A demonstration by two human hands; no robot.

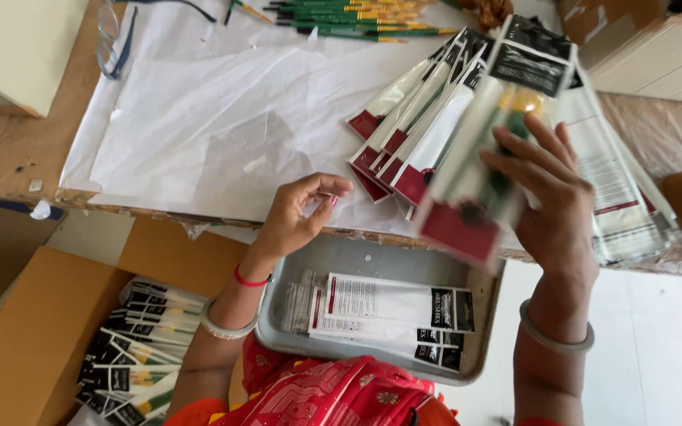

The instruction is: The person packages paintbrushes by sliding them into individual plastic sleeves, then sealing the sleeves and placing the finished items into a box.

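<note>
My right hand (550, 189) holds up a long clear packet (479, 142) with a black top, a dark red bottom and paintbrushes inside; it is blurred. My left hand (297, 213) hovers above the table's front edge with thumb and fingertips pinched together, nothing visible in it. Just right of it, several empty packets (404, 134) with dark red ends lie fanned on the white paper (222, 118). A grey metal tray (357, 260) on my lap holds flat packed packets (388, 312).
Green-handled paintbrushes (357, 20) lie at the table's far edge, glasses (116, 35) at far left. More packets (625, 181) hang off the table at right. A cardboard box (33, 331) at lower left has filled packets (140, 347) beside it. Boxes (657, 55) stand at upper right.
</note>
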